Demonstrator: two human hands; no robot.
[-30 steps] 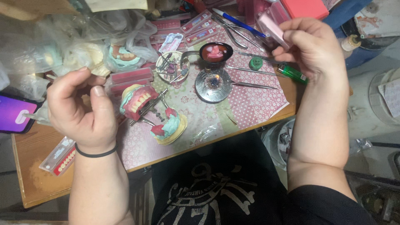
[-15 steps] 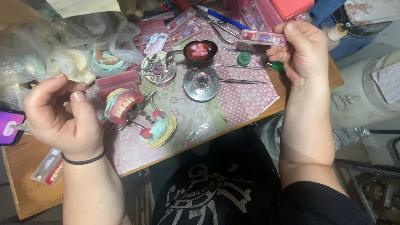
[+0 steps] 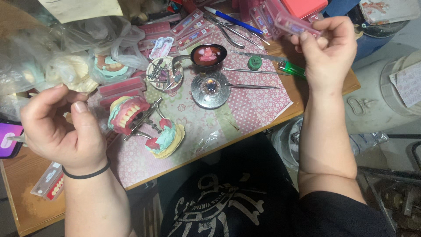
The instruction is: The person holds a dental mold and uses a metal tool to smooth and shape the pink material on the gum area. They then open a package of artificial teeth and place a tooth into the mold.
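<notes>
My right hand [image 3: 330, 49] is raised over the back right of the bench, shut on a narrow pink strip of artificial teeth [image 3: 294, 23], pinched between thumb and fingertips. My left hand [image 3: 61, 128] hovers at the left with its fingers curled and the thumb against the index finger; I see nothing in it. Just right of it lies a metal articulator [image 3: 141, 125] carrying pink wax dentures with pale teeth on green-and-yellow casts. A round metal burner [image 3: 210, 90] with a small flame stands in the middle of the patterned pink mat [image 3: 258, 103].
A ladle of pink wax [image 3: 208, 55], a small dish of tools [image 3: 163, 73], metal instruments [image 3: 252, 86], a green lighter [image 3: 293, 68] and more tooth strips [image 3: 189, 27] crowd the back. Plastic bags with casts [image 3: 66, 61] fill the left. A tooth card [image 3: 48, 186] and a phone [image 3: 8, 139] lie lower left.
My left hand has drifted left, away from the articulator, staying curled. My right hand still holds the pink strip at about the same place. The view has shifted slightly.
</notes>
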